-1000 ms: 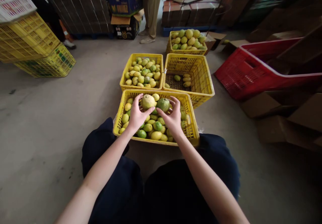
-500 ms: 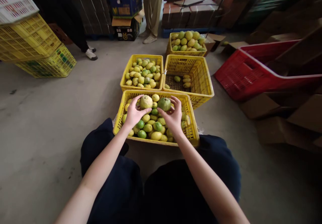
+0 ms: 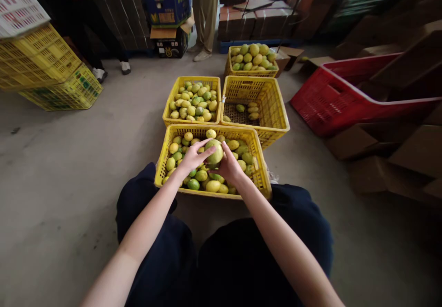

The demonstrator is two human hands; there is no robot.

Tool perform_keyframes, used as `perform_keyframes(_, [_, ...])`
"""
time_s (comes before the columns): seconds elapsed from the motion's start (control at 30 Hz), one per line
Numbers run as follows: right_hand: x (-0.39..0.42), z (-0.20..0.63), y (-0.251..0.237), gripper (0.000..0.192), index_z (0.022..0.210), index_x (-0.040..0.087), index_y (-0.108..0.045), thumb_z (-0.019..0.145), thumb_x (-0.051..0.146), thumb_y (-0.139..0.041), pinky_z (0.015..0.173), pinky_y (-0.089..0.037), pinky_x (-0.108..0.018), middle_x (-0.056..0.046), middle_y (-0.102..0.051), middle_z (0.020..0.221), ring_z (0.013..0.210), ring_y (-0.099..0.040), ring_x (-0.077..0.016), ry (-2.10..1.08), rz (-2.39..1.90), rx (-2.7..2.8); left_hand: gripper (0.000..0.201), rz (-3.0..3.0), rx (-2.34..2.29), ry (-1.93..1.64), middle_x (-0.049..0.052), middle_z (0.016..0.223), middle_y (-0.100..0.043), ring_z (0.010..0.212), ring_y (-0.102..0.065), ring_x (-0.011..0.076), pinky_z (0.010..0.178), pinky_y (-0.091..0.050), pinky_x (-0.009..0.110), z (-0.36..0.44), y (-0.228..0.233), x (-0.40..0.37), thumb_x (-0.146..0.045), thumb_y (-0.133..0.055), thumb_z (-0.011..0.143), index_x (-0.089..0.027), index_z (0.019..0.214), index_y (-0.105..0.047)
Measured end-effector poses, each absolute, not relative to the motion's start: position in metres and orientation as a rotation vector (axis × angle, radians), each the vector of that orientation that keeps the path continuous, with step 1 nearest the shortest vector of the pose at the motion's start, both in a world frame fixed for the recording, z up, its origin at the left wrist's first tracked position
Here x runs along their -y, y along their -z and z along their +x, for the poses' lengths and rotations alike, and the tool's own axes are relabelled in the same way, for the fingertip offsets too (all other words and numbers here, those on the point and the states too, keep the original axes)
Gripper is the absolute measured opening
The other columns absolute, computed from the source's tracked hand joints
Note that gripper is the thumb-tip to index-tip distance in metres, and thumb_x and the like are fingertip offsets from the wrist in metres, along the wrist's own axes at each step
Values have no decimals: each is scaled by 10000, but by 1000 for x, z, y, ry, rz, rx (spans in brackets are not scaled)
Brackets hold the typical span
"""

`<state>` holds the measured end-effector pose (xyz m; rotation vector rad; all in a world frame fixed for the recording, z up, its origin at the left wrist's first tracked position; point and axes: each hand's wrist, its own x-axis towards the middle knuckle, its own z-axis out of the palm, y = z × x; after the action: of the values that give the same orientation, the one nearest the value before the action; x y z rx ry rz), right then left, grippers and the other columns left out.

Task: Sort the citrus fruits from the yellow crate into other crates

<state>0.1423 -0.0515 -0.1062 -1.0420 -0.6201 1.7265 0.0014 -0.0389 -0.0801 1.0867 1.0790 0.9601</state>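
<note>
I sit on the floor with a yellow crate [image 3: 207, 194] of yellow and green citrus fruits between my knees. My left hand [image 3: 191, 159] and my right hand [image 3: 230, 168] meet over the middle of the crate. Both close around one pale yellow-green fruit [image 3: 214, 152], held just above the pile. My left fingers lie over its top left and my right thumb presses its right side. Whether my right hand also holds a second fruit underneath is hidden.
Behind the near crate stand a full yellow crate [image 3: 169, 102], a nearly empty one [image 3: 274, 109] and a heaped one [image 3: 252, 72] farther back. A red crate [image 3: 328, 107] and cardboard boxes [image 3: 397, 159] lie right. Stacked yellow crates [image 3: 51, 67] are left. Two people's legs [image 3: 205, 12] [image 3: 86, 31] stand at the back.
Each hand held its own fruit above the crate's far side. Both hands have come down and together at the crate's middle, now around a single fruit. A person at back left walked.
</note>
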Motion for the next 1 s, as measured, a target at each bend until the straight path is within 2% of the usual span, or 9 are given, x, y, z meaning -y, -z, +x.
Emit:
perform_keyframes(0.1, [53,149,101,515,962,252,-672,782,726,-582,654,-595,-424,-42,-716,819,845,-686,-264,-1948,-1018,467,444,1086,-1014,-908,101,1338,-634,952,-691,241,761,-615,345,2,76,38,-427,-749,822,-210,1208,-727])
perform_keyframes(0.23, [55,159,93,583,1006,241,-673,797,761,-513,704,-592,-465,-66,-732,877,909,-691,-289,-2018,-879,391,419,1158,-1010,-878,98,1242,-652,759,-672,163,725,-594,331,-4,76,33,-469,-601,903,-227,1231,-697])
perform_keyframes(0.33, [55,162,92,568,968,224,-670,801,744,-513,707,-588,-448,-68,-727,851,916,-693,-287,-2036,-837,355,435,1453,-1160,-910,99,1256,-623,934,-664,211,855,-576,370,-11,83,29,-373,-741,779,-219,1184,-693])
perform_keyframes(0.43, [56,160,93,478,942,243,-650,777,687,-585,707,-585,-433,-44,-722,826,908,-690,-277,-1984,-825,359,665,1727,-1201,-782,99,1252,-618,1114,-625,283,1017,-506,451,-14,94,29,-265,-894,557,-226,1183,-672])
perform_keyframes(0.5, [57,157,93,443,940,256,-640,761,661,-616,687,-578,-415,-38,-724,832,916,-684,-276,-1959,-820,392,735,1801,-1170,-716,101,1238,-635,1175,-605,315,1062,-469,478,-13,101,31,-248,-920,509,-230,1195,-653])
perform_keyframes(0.67, [58,150,89,414,911,256,-630,741,634,-633,564,-537,-323,-35,-721,840,881,-686,-257,-1955,-867,435,653,1875,-1214,-733,120,1176,-679,1125,-636,343,1016,-488,497,-10,105,34,-273,-914,552,-204,1145,-649])
perform_keyframes(0.83, [47,150,87,428,888,251,-606,730,648,-630,610,-568,-374,-33,-696,814,800,-677,-257,-1841,-848,384,673,1822,-1251,-1056,115,1264,-654,1200,-609,304,1076,-452,458,-12,102,30,-225,-890,606,-221,1216,-606])
perform_keyframes(0.9, [42,150,89,416,883,262,-583,699,623,-681,653,-575,-385,-21,-683,820,794,-663,-247,-1686,-974,402,645,1775,-1260,-1219,97,1293,-641,1235,-595,279,1109,-426,434,-14,100,28,-197,-859,656,-239,1242,-591])
perform_keyframes(1.0, [38,149,95,453,905,256,-586,616,525,-808,735,-562,-367,-11,-671,873,834,-632,-229,-1236,-1283,663,629,1752,-1258,-1361,77,1340,-618,1295,-560,259,1154,-384,424,-17,98,26,-153,-813,708,-269,1278,-572])
